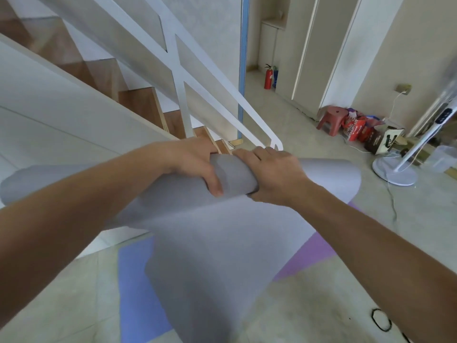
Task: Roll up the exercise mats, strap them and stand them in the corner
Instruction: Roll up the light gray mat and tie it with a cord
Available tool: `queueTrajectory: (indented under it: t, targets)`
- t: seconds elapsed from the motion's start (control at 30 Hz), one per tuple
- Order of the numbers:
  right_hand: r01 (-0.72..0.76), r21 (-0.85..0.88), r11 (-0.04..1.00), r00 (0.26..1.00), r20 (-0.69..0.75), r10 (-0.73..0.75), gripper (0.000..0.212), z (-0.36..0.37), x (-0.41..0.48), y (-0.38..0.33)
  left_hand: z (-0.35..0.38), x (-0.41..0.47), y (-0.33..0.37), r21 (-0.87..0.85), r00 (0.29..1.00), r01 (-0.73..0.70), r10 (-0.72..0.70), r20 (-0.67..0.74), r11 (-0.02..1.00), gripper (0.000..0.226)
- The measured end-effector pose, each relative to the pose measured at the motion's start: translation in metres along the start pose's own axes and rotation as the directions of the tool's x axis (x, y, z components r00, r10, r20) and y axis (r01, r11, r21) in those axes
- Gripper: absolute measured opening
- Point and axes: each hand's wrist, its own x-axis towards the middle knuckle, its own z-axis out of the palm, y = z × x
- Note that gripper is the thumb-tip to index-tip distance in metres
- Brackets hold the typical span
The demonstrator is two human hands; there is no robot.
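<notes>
A grey exercise mat (212, 256) is held up off the floor, its top part wound into a thick roll across the middle of the view, its loose end hanging down toward me. My left hand (195, 162) grips the roll from above, thumb on the near side. My right hand (274, 174) clasps the roll just to the right, touching the left hand. A blue mat (136, 288) and a purple mat (311, 253) lie flat on the floor beneath the grey one, partly hidden by it.
A white stair railing (215, 78) and wooden steps stand right behind the roll. A black loop strap (382, 320) lies on the floor at lower right. At right are a fan base (395, 169), cables, bags, a red stool (332, 117) and a fire extinguisher (268, 76).
</notes>
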Motion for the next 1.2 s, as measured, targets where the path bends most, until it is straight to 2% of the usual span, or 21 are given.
queueTrajectory:
  t: [0.07,0.13,0.2,0.27,0.4,0.5,0.63,0.77,0.83,0.9,0.93,1.03,1.1,1.13,1.2]
  targets:
    - [0.002,-0.048,0.999,1.0,-0.019,-0.003,0.082,-0.018,0.016,0.003,-0.016,-0.005,0.0,0.062,1.0,-0.001,0.003,-0.03,0.998,0.058]
    - [0.003,-0.057,0.998,1.0,-0.015,-0.004,0.079,-0.034,0.029,0.004,-0.027,-0.012,0.003,0.187,0.993,0.004,0.018,-0.115,0.982,0.076]
    - [-0.005,-0.046,0.999,1.0,-0.031,0.004,0.077,-0.049,0.041,0.006,-0.033,-0.019,0.008,0.395,0.966,0.026,0.079,-0.246,0.918,0.094]
    - [-0.008,-0.063,0.998,0.999,-0.054,0.005,0.074,-0.065,0.054,0.009,-0.037,-0.025,0.013,0.553,0.916,0.094,0.145,-0.373,0.828,0.103]
    - [0.006,-0.151,0.988,0.991,-0.133,-0.027,0.07,-0.097,0.07,0.014,-0.057,-0.033,0.021,0.562,0.821,0.183,0.189,-0.539,0.807,0.086]
    - [0.015,-0.197,0.98,0.986,-0.163,-0.048,0.069,-0.116,0.076,0.018,-0.071,-0.038,0.028,0.538,0.795,0.205,0.181,-0.578,0.817,0.077]
    - [0.023,-0.234,0.972,0.983,-0.174,-0.065,0.075,-0.131,0.078,0.024,-0.081,-0.04,0.037,0.488,0.773,0.219,0.155,-0.616,0.845,0.076]
    - [0.044,-0.226,0.973,0.978,-0.189,-0.088,0.095,-0.125,0.069,0.027,-0.082,-0.039,0.041,0.384,0.8,0.189,0.085,-0.593,0.904,0.075]
    - [0.085,-0.276,0.957,0.969,-0.2,-0.144,0.114,-0.114,0.06,0.028,-0.078,-0.036,0.038,0.267,0.837,0.15,0.021,-0.547,0.952,0.072]
    - [0.101,-0.321,0.942,0.981,-0.124,-0.147,0.135,-0.105,0.047,0.031,-0.072,-0.031,0.035,0.115,0.891,0.082,-0.021,-0.453,0.99,0.068]
    - [0.096,-0.331,0.939,0.988,-0.083,-0.13,0.138,-0.105,0.042,0.033,-0.068,-0.028,0.033,0.021,0.921,0.035,-0.024,-0.389,0.999,0.065]
    - [0.116,-0.356,0.927,0.993,0.014,-0.119,0.121,-0.107,0.035,0.038,-0.054,-0.021,0.032,-0.239,0.979,-0.043,-0.007,-0.205,0.97,0.058]
    - [0.149,-0.338,0.929,0.988,0.093,-0.125,0.099,-0.109,0.034,0.042,-0.043,-0.015,0.035,-0.283,0.993,-0.054,0.022,-0.115,0.958,0.062]
    - [0.149,-0.314,0.938,0.984,0.143,-0.108,0.089,-0.109,0.034,0.044,-0.037,-0.012,0.039,-0.245,0.994,-0.059,0.036,-0.099,0.968,0.069]
    - [0.127,-0.257,0.958,0.969,0.236,-0.066,0.076,-0.104,0.03,0.052,-0.016,-0.006,0.049,0.008,0.984,-0.072,0.072,-0.165,0.997,0.092]
